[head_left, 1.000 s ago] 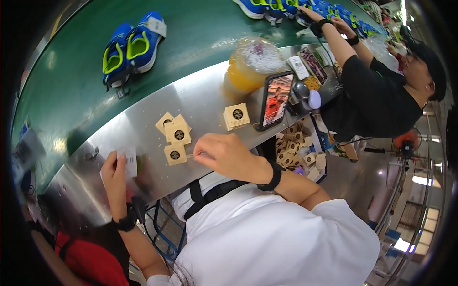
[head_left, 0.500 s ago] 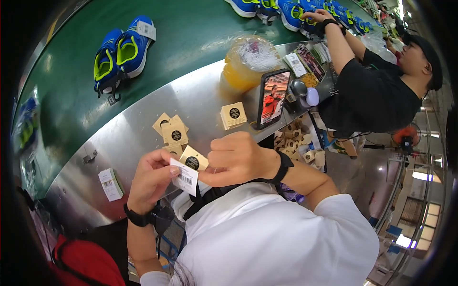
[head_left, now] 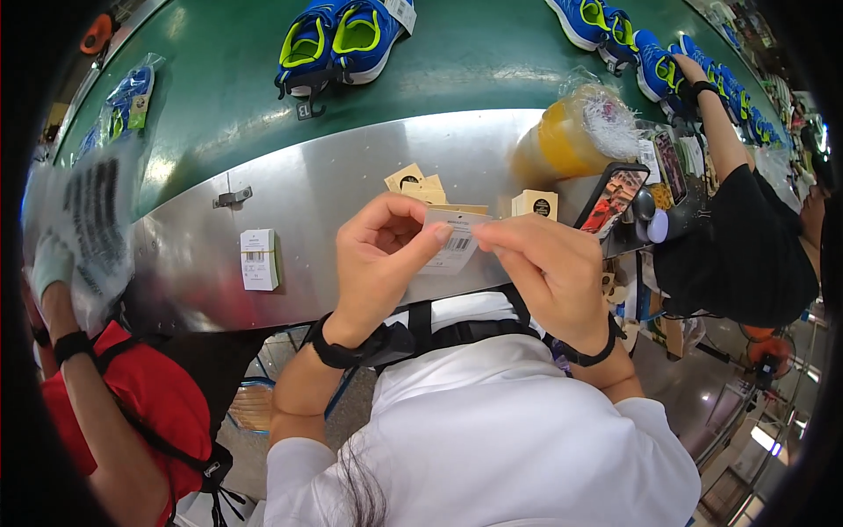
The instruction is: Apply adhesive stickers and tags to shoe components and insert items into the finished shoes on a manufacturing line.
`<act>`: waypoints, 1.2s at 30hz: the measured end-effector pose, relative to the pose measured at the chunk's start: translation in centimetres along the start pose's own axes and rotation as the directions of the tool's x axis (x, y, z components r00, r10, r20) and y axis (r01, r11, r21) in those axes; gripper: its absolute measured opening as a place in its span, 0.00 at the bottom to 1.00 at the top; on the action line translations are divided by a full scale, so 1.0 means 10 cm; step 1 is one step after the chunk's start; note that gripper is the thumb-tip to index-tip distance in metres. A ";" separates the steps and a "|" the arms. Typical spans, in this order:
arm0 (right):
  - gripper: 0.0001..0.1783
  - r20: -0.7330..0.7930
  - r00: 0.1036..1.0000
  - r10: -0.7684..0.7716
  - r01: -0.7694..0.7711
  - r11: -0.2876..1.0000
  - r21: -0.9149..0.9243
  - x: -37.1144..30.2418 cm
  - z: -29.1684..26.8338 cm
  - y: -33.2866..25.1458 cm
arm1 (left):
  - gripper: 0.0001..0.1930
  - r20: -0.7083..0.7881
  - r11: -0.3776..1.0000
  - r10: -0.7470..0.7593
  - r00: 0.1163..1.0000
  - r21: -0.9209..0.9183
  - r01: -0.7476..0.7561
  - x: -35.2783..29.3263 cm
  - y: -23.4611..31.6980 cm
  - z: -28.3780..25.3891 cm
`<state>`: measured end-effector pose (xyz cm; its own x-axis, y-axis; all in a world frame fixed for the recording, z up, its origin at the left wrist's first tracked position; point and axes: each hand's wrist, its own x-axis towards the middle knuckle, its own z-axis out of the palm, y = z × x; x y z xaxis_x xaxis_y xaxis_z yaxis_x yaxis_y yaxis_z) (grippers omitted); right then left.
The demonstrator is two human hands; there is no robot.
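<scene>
In front of my chest, my left hand [head_left: 386, 259] pinches a white barcode hang tag [head_left: 450, 250] between thumb and fingers. The edge of a tan card [head_left: 470, 209] shows behind the tag's top. My right hand [head_left: 553, 272] is closed at the tag's upper right corner, thumb and forefinger pressed together; anything finer between them is too small to make out. Just beyond my hands lie loose tan cards [head_left: 406, 178] with black round prints. To their right stands a neat stack of tan cards [head_left: 527, 203]. A banded stack of white tags [head_left: 257, 261] lies on the metal ledge to my left.
Blue and lime sneakers [head_left: 357, 70] sit on the green belt [head_left: 457, 57], more at far right. A yellow tub [head_left: 562, 132] of clear strands and a propped phone [head_left: 606, 200] stand right. A gloved co-worker's hand [head_left: 54, 262] holds a plastic bag [head_left: 88, 206]; another co-worker's arm [head_left: 724, 132] reaches to shoes.
The view has swung left, so the belt and ledge things appear farther right. The tan card has gone mostly behind the white tag, and my right fingertips are now at the tag's corner.
</scene>
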<state>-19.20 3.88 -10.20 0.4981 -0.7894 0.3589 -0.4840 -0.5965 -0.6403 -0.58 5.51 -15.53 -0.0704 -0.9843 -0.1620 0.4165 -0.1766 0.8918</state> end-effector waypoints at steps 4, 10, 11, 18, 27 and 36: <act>0.17 0.025 0.993 0.113 -0.111 0.991 -0.070 0.05 0.05 -0.09 | 0.08 -0.004 0.994 0.016 1.000 0.111 -0.016 -0.03 0.01 0.02; 0.22 -0.042 0.977 0.207 -0.208 0.978 -0.025 0.08 0.10 -0.08 | 0.07 0.018 0.984 0.088 0.996 0.152 -0.090 -0.02 0.00 0.04; 0.22 -0.020 0.977 0.213 -0.213 0.977 -0.023 0.08 0.09 -0.07 | 0.07 0.017 0.985 0.086 0.996 0.151 -0.087 -0.01 0.00 0.04; 0.18 0.038 0.905 0.424 -0.426 0.898 0.107 0.11 0.05 -0.13 | 0.07 0.151 0.890 0.269 0.951 0.337 -0.306 0.09 0.00 0.04; 0.07 0.297 0.850 0.435 -0.526 0.713 0.464 0.28 -0.35 -0.05 | 0.06 0.778 -0.290 0.590 0.217 0.454 -0.842 0.38 0.46 0.11; 0.05 -0.192 0.941 -0.278 0.192 0.908 -0.373 0.75 -0.97 0.38 | 0.08 0.885 -0.121 0.375 0.277 0.342 -0.932 1.12 0.86 0.82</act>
<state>-24.25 -5.70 -3.34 0.4656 -0.6051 0.6459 -0.6117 -0.7474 -0.2592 -5.16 -7.04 -6.19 -0.6653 -0.3426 0.6633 -0.2952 0.9368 0.1877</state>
